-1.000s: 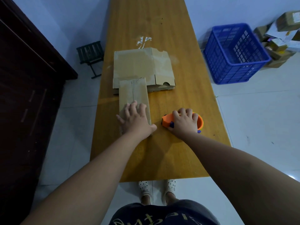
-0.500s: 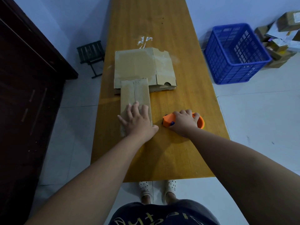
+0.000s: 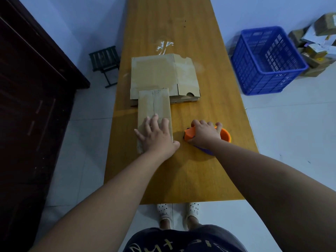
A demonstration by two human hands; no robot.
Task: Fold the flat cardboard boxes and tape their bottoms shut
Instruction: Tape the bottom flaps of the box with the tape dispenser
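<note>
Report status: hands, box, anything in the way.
Left hand flat on the small box, seam up. Right hand grips the orange tape dispenser beside it. Stack of flat boxes just behind; nothing between hands.

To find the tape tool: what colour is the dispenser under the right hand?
The dispenser is orange, some purple beneath; head view.

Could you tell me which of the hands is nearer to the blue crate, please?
Right. The right hand grips the tape dispenser, on the side toward the blue crate; the left hand presses the folded box, farther from it.
</note>
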